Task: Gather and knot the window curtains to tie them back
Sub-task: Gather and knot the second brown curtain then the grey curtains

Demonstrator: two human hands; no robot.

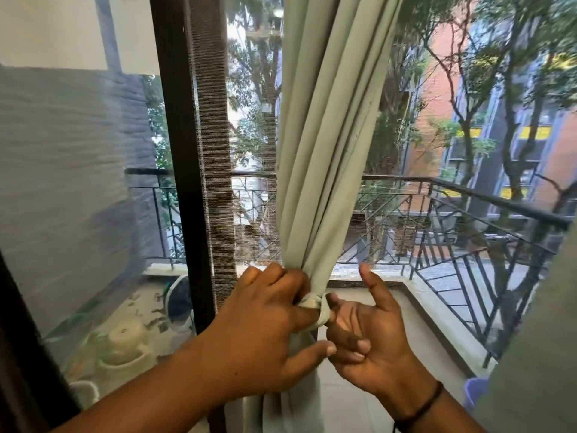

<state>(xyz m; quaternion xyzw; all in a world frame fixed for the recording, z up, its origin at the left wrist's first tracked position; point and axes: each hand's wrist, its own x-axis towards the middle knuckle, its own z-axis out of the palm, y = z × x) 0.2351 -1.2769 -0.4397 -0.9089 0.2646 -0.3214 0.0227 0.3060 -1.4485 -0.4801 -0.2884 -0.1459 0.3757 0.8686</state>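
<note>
Curtain (324, 126): pale green, hanging in front of the mesh screen (215, 151), already gathered into one narrow bundle at about railing (468, 195) height.
Knot (315, 303): small wrap of cloth cinching the bundle, sitting between the two hands; looks formed but not yet snugged down, as a judgement.
Tail (293, 401): rest of the cloth falling loose below the knot toward the floor.
Left hand (265, 332): knuckles up, fingers (290, 276) curled round the bundle and pinching the wrap on its left side; thumb stretched out below, pointing right.
Right hand (368, 332): palm toward the camera, just right of the knot; lower fingers curled inward, index raised; seems to hook or pinch the loop end, though the actual contact is partly hidden.
Done: gathering finished for this panel; wrap passed round the bundle.
Left to do: probably pulling the loop tight and letting go; checking that it holds.
Second curtain (530, 354): a slab of similar green cloth at the right edge, blurred; cannot tell whether tied.
Containers, balcony left: pale round pots (125, 339) behind the screen, greenery faintly visible near them; contents otherwise unclear through the mesh.
Container, lower right: purple tub (476, 390), mostly hidden by the cloth; contents not visible.
Fan (179, 303): white, standing on the balcony floor.
</note>
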